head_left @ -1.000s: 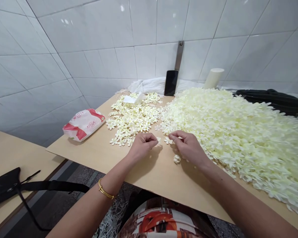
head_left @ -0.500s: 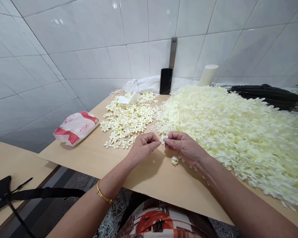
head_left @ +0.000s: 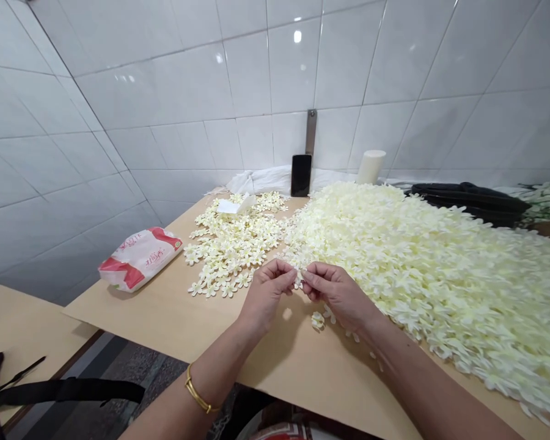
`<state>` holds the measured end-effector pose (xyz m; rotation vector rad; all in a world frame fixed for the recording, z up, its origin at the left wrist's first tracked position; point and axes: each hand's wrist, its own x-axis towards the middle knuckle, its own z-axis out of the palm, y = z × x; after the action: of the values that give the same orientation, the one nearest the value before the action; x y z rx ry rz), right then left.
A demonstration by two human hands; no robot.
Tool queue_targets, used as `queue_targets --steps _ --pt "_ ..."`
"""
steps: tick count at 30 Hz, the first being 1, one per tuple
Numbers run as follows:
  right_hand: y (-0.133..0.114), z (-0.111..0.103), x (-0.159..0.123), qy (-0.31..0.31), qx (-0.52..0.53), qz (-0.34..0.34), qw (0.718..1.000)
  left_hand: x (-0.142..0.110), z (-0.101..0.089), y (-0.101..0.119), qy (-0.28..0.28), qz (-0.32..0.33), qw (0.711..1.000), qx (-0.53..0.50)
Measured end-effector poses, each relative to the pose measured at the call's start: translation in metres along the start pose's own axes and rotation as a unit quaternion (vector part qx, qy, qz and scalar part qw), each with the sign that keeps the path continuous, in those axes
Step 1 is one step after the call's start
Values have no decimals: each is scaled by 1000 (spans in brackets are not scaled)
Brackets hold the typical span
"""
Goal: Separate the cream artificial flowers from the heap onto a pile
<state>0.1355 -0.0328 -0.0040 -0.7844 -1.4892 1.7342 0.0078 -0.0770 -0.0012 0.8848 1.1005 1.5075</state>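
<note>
Between my fingertips, above the wooden table (head_left: 174,330), is a small cream artificial flower (head_left: 299,278). My left hand (head_left: 271,288) pinches it from the left, thumb against forefinger. From the right, my right hand (head_left: 332,286) pinches the same flower, its other fingers curled under. The fingers partly cover the flower. Just below my right hand lies a small cluster of flower heads (head_left: 318,321). A large heap of pale yellow-white flowers (head_left: 421,263) spreads to the right. A smaller, flatter pile of flowers (head_left: 238,235) lies beyond my left hand.
A red-and-white tissue pack (head_left: 140,258) lies at the left. White paper (head_left: 235,205) rests on the smaller pile. Against the tiled wall stand a phone (head_left: 301,176) and a white cylinder (head_left: 371,167). A black bag (head_left: 470,201) lies behind the heap.
The view has tilted upward, so the scene sits lower. My left fingers have come closer to my right ones and now touch the flower too.
</note>
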Motion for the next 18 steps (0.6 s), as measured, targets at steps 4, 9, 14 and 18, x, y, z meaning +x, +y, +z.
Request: queue_targets --steps 4,9,14,18 --pt "-5 0 -4 23 25 0 999 -2 3 3 1 -15 998 -60" --pt "-6 4 -6 27 45 -3 999 -4 7 1 32 29 999 4" --pt "-3 1 -3 46 52 -25 997 -3 11 -1 37 -7 998 -51" --pt "-7 -1 -5 65 89 -2 994 -3 12 0 54 22 998 -18"
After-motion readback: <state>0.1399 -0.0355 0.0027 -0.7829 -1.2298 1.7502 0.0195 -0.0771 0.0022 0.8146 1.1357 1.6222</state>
